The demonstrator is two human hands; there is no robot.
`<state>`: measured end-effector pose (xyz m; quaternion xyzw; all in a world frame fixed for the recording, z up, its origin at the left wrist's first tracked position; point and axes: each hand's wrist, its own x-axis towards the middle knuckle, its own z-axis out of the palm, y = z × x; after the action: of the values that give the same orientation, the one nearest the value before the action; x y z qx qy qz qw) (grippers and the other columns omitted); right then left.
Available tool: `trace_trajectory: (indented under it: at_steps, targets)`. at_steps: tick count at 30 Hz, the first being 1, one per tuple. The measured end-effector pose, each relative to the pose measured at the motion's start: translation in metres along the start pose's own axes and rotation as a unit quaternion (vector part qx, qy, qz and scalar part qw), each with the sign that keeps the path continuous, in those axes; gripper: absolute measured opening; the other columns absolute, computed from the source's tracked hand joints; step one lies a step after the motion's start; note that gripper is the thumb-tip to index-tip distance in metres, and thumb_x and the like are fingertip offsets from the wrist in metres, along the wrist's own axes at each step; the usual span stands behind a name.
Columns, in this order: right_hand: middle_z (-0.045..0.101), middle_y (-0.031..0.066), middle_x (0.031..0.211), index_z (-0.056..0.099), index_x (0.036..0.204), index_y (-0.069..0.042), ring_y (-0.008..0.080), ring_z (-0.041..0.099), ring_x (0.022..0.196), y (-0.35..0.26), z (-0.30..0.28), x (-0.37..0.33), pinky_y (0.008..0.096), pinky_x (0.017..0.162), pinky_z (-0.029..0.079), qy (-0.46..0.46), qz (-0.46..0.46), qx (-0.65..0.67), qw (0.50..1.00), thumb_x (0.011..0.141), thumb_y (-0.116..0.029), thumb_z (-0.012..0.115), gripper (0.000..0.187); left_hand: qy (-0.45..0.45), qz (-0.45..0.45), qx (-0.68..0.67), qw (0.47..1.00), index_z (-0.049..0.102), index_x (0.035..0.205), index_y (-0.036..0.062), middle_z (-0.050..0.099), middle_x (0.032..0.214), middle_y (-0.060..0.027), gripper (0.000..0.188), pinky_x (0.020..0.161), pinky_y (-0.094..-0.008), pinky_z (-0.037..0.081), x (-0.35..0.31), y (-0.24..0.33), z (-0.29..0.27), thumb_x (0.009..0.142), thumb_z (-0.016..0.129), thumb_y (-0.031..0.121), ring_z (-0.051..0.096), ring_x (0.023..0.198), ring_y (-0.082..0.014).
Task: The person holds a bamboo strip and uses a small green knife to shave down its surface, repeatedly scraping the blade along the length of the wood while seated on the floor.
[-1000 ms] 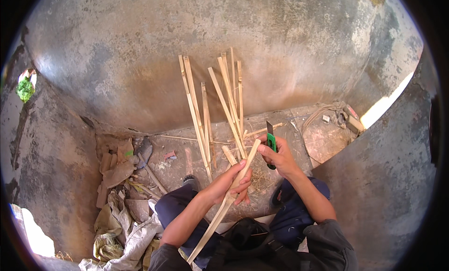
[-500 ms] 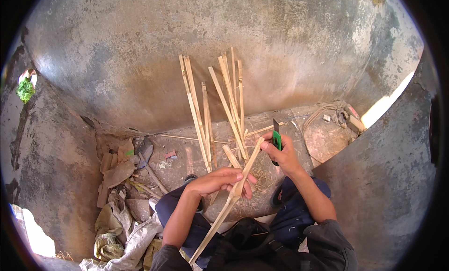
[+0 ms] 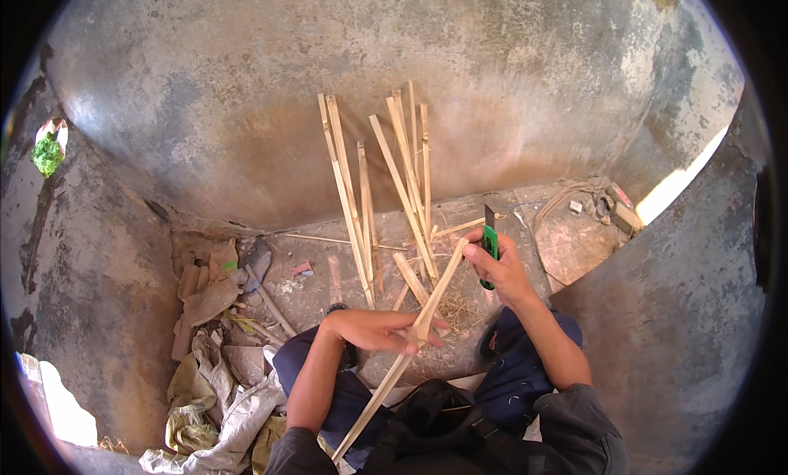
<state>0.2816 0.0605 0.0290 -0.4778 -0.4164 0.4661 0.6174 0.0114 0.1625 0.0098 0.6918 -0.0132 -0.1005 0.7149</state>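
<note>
A long pale bamboo strip (image 3: 375,401) slants across my lap, its upper end pinched between the thumb and a finger of my right hand (image 3: 506,270). That same hand also grips a green utility knife (image 3: 490,245), its dark blade out and pointing away from me. My left hand (image 3: 376,330) is closed loosely around the strip near its middle joint, with the fingers passing behind it and slightly smeared by motion. Just beyond my hands, a short bamboo piece (image 3: 410,276) lies tilted among shavings (image 3: 464,315) on the floor.
Several bamboo strips (image 3: 345,188) lean against the curved concrete wall (image 3: 246,89). On the left lie broken rubble (image 3: 209,303), a trowel-like tool (image 3: 258,258) and crumpled sacks (image 3: 238,409). Coiled wire (image 3: 548,208) and a brick piece (image 3: 625,218) sit at the far right.
My left hand has turned slightly and slid a little down along the strip. The right hand, with knife and strip end, has barely shifted.
</note>
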Motion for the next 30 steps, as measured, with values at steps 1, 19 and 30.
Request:
trace_trajectory:
  at_steps: [1,19,30]
  targets:
    - [0.061,-0.0078,0.076,0.073,0.116,-0.003,0.0002,0.043,0.057,-0.001,-0.001,0.001,0.0215,0.051,0.030,-0.003,0.000,-0.001,1.000,0.104,-0.018,0.077,0.020,-0.028,-0.009,0.029,0.999,0.052,0.154,-0.0021,0.076,0.128,-0.0163,0.055,0.107,-0.0398,0.056,0.000,-0.001,0.001,0.116,0.058,0.036,0.071,0.125,-0.0264]
    - [0.066,0.0077,0.084,0.067,0.113,-0.003,0.0187,0.061,0.068,-0.002,-0.015,-0.008,0.0338,0.062,0.045,0.029,-0.235,-0.280,0.930,0.111,-0.030,0.061,0.027,0.375,-0.038,-0.051,0.925,0.048,0.102,0.0107,0.047,0.076,0.0025,0.036,0.050,-0.0281,0.044,0.023,0.000,0.059,0.119,0.048,0.042,0.050,0.060,-0.0074]
    - [0.069,0.0066,0.083,0.074,0.107,-0.009,0.0272,0.070,0.067,-0.006,0.019,-0.041,0.0377,0.057,0.055,-0.081,-0.390,-0.453,0.798,0.098,-0.032,0.078,0.025,0.544,-0.044,0.202,0.813,0.047,0.121,-0.0031,0.061,0.076,-0.0307,0.041,0.064,-0.0569,0.045,0.035,0.012,0.116,0.117,0.052,0.037,0.061,0.079,-0.0589]
